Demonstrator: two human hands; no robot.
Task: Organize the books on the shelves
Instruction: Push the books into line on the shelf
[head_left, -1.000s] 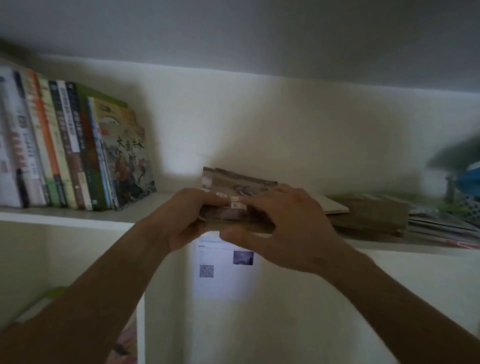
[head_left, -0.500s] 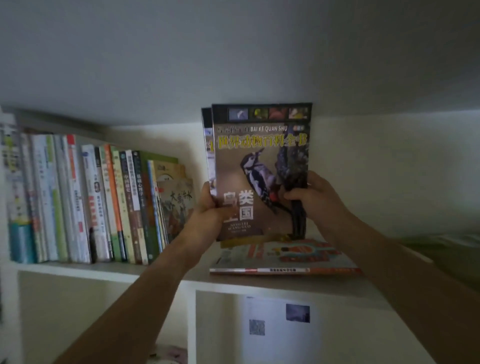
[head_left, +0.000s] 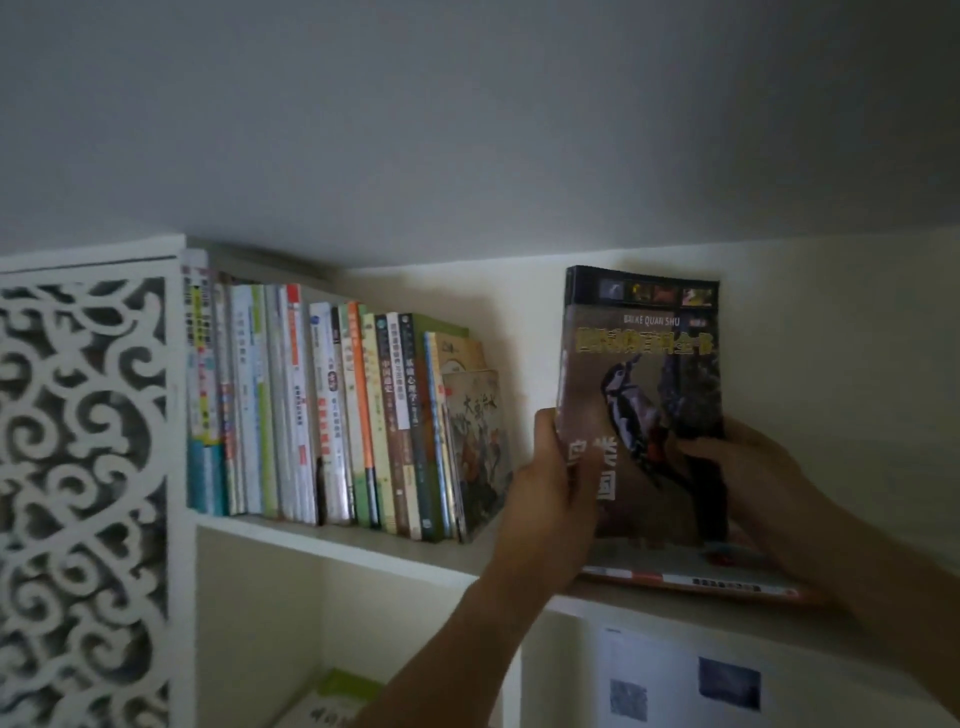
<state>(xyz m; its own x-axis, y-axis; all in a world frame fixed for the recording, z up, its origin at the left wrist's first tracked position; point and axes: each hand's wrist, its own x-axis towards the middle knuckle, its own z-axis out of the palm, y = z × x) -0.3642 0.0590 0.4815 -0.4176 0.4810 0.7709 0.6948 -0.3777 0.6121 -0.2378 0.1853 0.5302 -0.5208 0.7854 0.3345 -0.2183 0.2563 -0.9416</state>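
Note:
A thin stack of brown bird books (head_left: 644, 395), a woodpecker on the front cover, stands upright on the white shelf (head_left: 363, 545). My left hand (head_left: 550, 483) grips its left edge, thumb over the cover. My right hand (head_left: 748, 478) holds its right lower part, fingers on the cover. The stack rests on a flat-lying book (head_left: 691, 577) with a red and white spine. A row of upright books (head_left: 332, 415) fills the shelf's left part, ending in an illustrated cover (head_left: 480, 441), a gap apart from the held stack.
A white fretwork panel (head_left: 83, 493) closes the left side. The ceiling hangs low over the shelf. Below, a paper sheet (head_left: 680, 680) with printed squares sticks to the back wall, and green-edged books (head_left: 337, 701) lie in the lower left compartment.
Both hands picked the stack up from lying flat, stood it upright, and have carried it slightly rightward in view as the camera turned left, revealing the fretwork panel.

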